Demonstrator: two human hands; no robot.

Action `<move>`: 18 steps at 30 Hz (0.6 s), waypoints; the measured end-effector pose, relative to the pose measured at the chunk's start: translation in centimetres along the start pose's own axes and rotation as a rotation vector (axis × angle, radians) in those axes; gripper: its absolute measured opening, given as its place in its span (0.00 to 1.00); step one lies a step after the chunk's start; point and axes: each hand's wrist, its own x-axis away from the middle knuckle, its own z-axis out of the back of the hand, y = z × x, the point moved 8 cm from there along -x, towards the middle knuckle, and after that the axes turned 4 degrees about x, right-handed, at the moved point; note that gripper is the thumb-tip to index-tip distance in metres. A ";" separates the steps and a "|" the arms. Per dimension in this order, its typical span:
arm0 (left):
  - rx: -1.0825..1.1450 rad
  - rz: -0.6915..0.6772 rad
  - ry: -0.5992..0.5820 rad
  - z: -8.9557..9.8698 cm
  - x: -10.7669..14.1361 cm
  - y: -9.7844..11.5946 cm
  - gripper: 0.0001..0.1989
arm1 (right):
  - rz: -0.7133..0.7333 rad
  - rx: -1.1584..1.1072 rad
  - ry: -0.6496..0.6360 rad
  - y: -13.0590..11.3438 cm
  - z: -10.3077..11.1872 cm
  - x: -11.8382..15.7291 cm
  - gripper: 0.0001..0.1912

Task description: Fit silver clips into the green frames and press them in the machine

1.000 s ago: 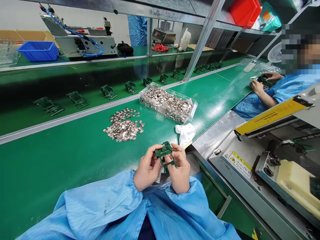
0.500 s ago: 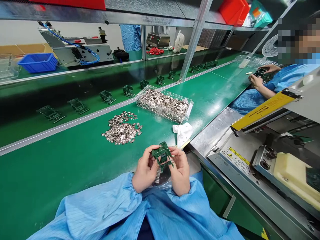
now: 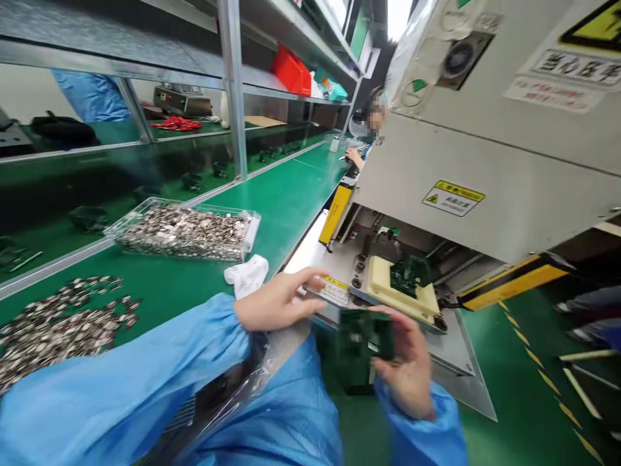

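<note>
My right hand [image 3: 407,362] is closed around the right edge of a dark green plastic part [image 3: 356,343], which has slots and openings and is slightly blurred. My left hand [image 3: 284,301] is empty, its fingers apart and stretched towards that part without touching it. Just beyond my hands, a cream-coloured fixture block [image 3: 383,285] sits on the machine's metal bed, and another green part [image 3: 410,272] rests in it. A crumpled white cloth [image 3: 247,277] lies on the bench close to my left wrist.
On the green bench stands a clear box [image 3: 184,230] of small metal pieces, with a loose pile [image 3: 63,323] of them nearer me. The pale press [image 3: 485,155] with yellow side bars [image 3: 336,213] rises over the fixture. A co-worker's hand [image 3: 355,157] shows farther along.
My view has swung right to the press. The green part, earlier between both hands over my lap, is now in my right hand alone beside the fixture. My left hand has let go.
</note>
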 end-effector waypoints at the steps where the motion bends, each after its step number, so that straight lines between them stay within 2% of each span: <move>1: -0.078 -0.078 0.036 -0.5 -2.7 0.7 0.26 | -0.002 0.024 0.196 0.3 3.8 0.1 0.29; 3: -0.198 -0.202 0.078 -2.5 -7.7 1.7 0.30 | -0.005 0.047 0.566 1.1 10.5 0.6 0.29; 4: -0.226 -0.230 0.082 -3.8 -9.9 2.0 0.33 | -0.007 0.054 0.696 1.4 13.1 0.8 0.30; 5: -0.232 -0.233 0.083 -5.1 -11.9 2.1 0.37 | -0.016 0.062 0.777 1.8 15.0 0.6 0.31; 7: -0.199 -0.178 0.070 -7.2 -15.1 1.8 0.41 | -0.049 0.100 0.819 2.4 17.2 -0.4 0.33; 9: -0.136 -0.102 0.051 -8.4 -16.8 1.5 0.42 | -0.063 0.148 0.788 2.6 18.0 -2.0 0.33; 11: -0.057 -0.059 0.099 -8.0 -16.9 1.4 0.42 | -0.064 0.200 0.703 2.5 17.5 -3.9 0.33; 15: 0.071 -0.043 0.288 -3.0 -13.7 1.3 0.39 | -0.122 0.362 0.380 3.2 14.4 -8.3 0.33; 18: 0.068 0.048 0.310 1.0 -9.3 0.0 0.34 | -0.175 0.517 0.126 3.9 12.0 -10.4 0.31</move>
